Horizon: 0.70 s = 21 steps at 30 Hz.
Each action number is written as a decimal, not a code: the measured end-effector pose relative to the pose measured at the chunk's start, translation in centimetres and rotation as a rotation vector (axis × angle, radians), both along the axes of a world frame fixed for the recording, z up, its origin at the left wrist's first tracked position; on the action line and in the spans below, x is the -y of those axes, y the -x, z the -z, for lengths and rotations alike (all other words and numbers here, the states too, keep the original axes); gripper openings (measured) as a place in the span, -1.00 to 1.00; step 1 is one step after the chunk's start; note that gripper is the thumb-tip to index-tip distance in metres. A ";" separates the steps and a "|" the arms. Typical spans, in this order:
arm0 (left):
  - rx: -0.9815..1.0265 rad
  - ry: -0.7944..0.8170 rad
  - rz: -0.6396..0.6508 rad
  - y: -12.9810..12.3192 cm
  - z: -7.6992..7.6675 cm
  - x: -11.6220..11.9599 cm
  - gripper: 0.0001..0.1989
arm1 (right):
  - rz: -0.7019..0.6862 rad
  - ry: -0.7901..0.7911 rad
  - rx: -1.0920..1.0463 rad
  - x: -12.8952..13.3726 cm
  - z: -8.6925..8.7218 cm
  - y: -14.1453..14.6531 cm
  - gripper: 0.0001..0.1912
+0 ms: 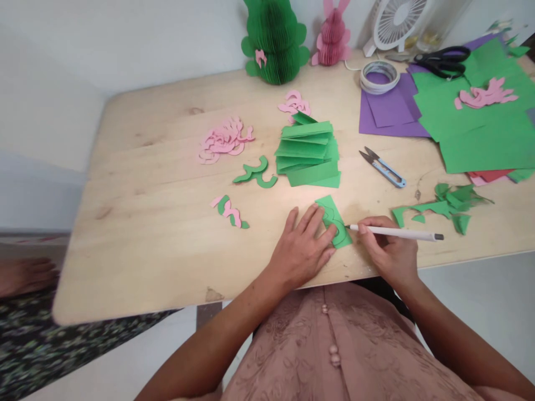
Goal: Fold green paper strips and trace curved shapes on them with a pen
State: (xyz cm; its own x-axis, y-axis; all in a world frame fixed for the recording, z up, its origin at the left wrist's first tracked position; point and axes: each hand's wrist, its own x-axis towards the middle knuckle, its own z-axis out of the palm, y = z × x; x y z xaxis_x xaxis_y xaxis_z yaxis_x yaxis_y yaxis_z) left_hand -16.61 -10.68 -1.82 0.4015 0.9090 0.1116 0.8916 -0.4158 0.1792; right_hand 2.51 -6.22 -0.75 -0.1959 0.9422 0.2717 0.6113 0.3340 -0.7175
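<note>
A small green paper rectangle (343, 238) lies near the table's front edge, with a curved outline drawn on it and what looks like a curved green piece on top. My left hand (301, 245) rests flat across its left side, fingers spread, pressing it to the wood. In my right hand (388, 250) is a white pen (401, 231), its dark tip touching the paper's right part. Just beyond is a loose stack of green paper strips (307, 153). Thread snips (383, 167) with blue handles lie to the right, near green paper scraps (449, 207).
Pink cut-outs (225, 139) and green curved cut-outs (256, 172) lie left of the stack. Green sheets (468, 139), black scissors (443, 60), a tape roll (379, 78) and a white fan (397, 25) occupy the back right. Green (276, 44) and pink honeycomb figures (333, 39) stand by the wall.
</note>
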 end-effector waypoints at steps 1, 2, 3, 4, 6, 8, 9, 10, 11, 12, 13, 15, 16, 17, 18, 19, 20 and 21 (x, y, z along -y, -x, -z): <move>0.001 0.002 0.000 0.0 0.0 0.0 -0.62 | -0.004 -0.005 0.004 0.0 0.0 0.0 -0.85; 0.001 0.004 0.000 0.0 0.0 0.0 -0.62 | -0.006 -0.009 0.007 0.0 -0.1 0.0 -0.85; 0.002 0.005 0.000 0.0 0.0 0.0 -0.62 | -0.006 -0.012 0.010 0.0 -0.1 0.0 -0.85; 0.002 0.007 0.000 0.0 0.0 0.0 -0.62 | -0.006 -0.013 0.013 0.0 -0.1 0.0 -0.85; 0.003 0.008 0.000 0.0 0.0 0.0 -0.62 | -0.008 -0.012 0.015 0.0 -0.1 0.0 -0.85; 0.004 0.006 -0.002 0.0 -0.1 0.0 -0.62 | -0.011 -0.010 0.007 0.1 -0.1 -0.1 -0.85; 0.005 0.005 -0.003 0.0 -0.1 0.0 -0.62 | -0.011 -0.009 0.001 0.1 -0.1 -0.1 -0.86; 0.006 0.005 -0.003 0.0 -0.1 0.0 -0.62 | -0.010 -0.007 -0.004 0.1 -0.1 -0.1 -0.86; 0.007 0.005 -0.004 0.0 -0.1 0.0 -0.62 | -0.008 -0.005 -0.006 0.1 -0.1 -0.1 -0.86; 0.008 0.004 -0.004 0.0 -0.1 0.0 -0.62 | -0.006 -0.002 -0.004 0.2 -0.1 -0.1 -0.86; 0.009 0.004 -0.004 0.0 -0.1 0.0 -0.62 | -0.005 -0.001 0.000 0.2 -0.1 -0.1 -0.86; 0.010 0.003 -0.002 0.0 -0.1 0.0 -0.62 | 0.001 0.001 0.011 0.2 0.0 -0.1 -0.85; 0.010 0.003 -0.002 0.0 -0.1 0.0 -0.62 | 0.005 0.002 0.017 0.2 0.0 -0.1 -0.84; 0.010 0.002 -0.001 0.0 -0.1 0.0 -0.62 | 0.008 0.002 0.022 0.3 0.0 -0.2 -0.84; 0.009 0.002 -0.001 0.0 -0.1 0.0 -0.62 | 0.011 0.003 0.026 0.3 0.0 -0.2 -0.83; 0.008 0.001 -0.001 0.0 -0.1 0.0 -0.62 | 0.012 0.004 0.030 0.3 0.0 -0.2 -0.83; 0.007 0.001 -0.001 0.0 -0.1 0.0 -0.62 | 0.011 0.006 0.033 0.3 -0.1 -0.2 -0.82; 0.007 0.000 -0.002 0.0 -0.2 0.0 -0.62 | 0.011 0.007 0.034 0.4 -0.1 -0.1 -0.82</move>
